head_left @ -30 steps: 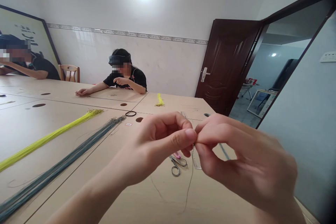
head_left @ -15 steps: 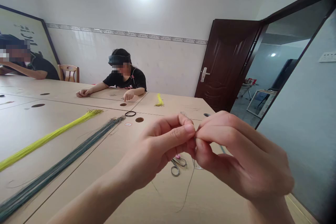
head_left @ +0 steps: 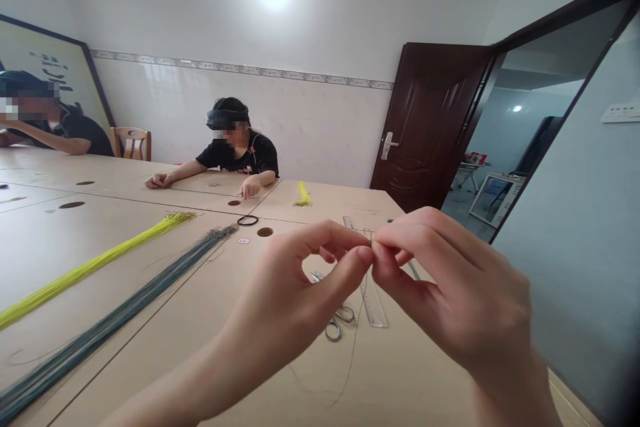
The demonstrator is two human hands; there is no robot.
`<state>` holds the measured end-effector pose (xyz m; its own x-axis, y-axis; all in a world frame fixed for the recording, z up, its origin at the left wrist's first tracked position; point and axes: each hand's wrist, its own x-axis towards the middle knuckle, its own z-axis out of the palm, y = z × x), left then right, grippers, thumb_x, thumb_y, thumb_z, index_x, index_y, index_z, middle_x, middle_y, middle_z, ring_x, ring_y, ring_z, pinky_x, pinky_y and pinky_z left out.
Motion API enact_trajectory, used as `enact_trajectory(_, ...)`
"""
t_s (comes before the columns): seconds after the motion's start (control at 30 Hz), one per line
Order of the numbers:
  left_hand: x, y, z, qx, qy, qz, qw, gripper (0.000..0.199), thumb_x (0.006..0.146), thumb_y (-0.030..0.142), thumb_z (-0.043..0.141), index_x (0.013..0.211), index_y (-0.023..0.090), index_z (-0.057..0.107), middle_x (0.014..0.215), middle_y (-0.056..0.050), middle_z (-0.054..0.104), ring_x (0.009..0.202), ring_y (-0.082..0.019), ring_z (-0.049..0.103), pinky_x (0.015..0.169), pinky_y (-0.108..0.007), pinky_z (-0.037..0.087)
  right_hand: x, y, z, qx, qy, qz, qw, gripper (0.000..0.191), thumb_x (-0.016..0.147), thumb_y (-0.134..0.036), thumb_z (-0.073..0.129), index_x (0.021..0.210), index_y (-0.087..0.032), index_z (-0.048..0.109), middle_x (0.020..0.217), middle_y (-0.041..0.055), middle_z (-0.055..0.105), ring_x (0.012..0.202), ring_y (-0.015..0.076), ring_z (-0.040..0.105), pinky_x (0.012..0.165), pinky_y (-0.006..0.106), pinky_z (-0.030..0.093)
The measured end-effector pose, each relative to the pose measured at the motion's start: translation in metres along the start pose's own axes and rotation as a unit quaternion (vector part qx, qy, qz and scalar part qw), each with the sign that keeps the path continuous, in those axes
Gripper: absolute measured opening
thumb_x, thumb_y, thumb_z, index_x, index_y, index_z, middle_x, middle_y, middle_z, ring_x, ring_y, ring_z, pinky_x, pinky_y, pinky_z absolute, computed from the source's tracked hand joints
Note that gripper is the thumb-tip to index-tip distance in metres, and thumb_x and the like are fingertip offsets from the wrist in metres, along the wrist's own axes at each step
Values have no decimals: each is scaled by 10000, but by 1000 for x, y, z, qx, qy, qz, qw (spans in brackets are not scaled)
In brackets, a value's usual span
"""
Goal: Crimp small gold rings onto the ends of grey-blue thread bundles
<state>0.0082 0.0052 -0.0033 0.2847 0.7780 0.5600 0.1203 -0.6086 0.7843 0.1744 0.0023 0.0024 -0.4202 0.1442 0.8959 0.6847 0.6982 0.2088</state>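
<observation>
My left hand (head_left: 310, 287) and my right hand (head_left: 445, 287) meet fingertip to fingertip above the table. Both pinch a thin dark thread (head_left: 356, 340), which makes a small loop just over the fingertips and trails down below them. Whether there is a knot between the fingers I cannot tell. Beneath my hands lie metal scissors (head_left: 334, 329), partly covered by my left hand. Beside them is a clear ruler (head_left: 374, 307), its middle hidden behind my fingers.
A bundle of grey-blue threads (head_left: 125, 310) and a yellow bundle (head_left: 95, 271) stretch across the table's left side. A black ring (head_left: 247, 220) lies near a round table hole (head_left: 265, 232). Farther off is a small yellow bundle (head_left: 303, 195). Two people sit across the table.
My fingertips have shifted and closed together around the thread, and a loop now shows above them. The ruler and more of the scissors have come into sight.
</observation>
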Motion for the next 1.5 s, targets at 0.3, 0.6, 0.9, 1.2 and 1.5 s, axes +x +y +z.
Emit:
enact_trajectory(0.3, 4, -3, 3, 65, 54, 42, 996, 155, 812, 149, 549, 698, 222, 623, 666, 67, 637, 656, -104, 568, 624, -239, 456, -1, 2, 1, -20, -19, -4, 1000, 101, 858, -140, 579, 760, -160, 565, 704, -40, 562, 632, 66, 481, 553, 236, 386)
enact_trajectory(0.6, 2, -3, 4, 54, 72, 51, 995, 161, 779, 109, 550, 663, 211, 594, 631, 72, 601, 639, -92, 539, 620, -234, 440, 0, 0, 2, 5, -3, 12, 1000, 92, 818, -112, 581, 738, -154, 568, 676, -50, 562, 604, 49, 490, 513, 218, 375)
enact_trajectory(0.9, 3, -2, 3, 71, 83, 69, 992, 154, 777, 108, 573, 658, 203, 600, 618, 72, 615, 608, -76, 542, 600, -204, 436, 0, -2, -1, 127, -39, 101, 986, 60, 792, -114, 589, 834, -157, 588, 769, -22, 600, 660, 59, 534, 562, 173, 472)
enact_trajectory(1.2, 0, 0, 6, 122, 86, 78, 986, 156, 760, 92, 579, 662, 211, 604, 613, 77, 591, 588, -63, 514, 477, -139, 396, -1, -1, -1, 139, -55, 114, 982, 75, 815, -107, 578, 842, -175, 596, 769, -30, 598, 653, 61, 538, 562, 156, 498)
enact_trajectory(1.5, 2, 1, 6, 118, 89, 80, 986, 167, 750, 72, 569, 661, 210, 598, 608, 85, 583, 589, -56, 511, 516, -138, 412, 0, 1, 1, 65, -47, 47, 996, 70, 851, -103, 543, 809, -157, 560, 759, -22, 575, 638, 68, 523, 532, 216, 444)
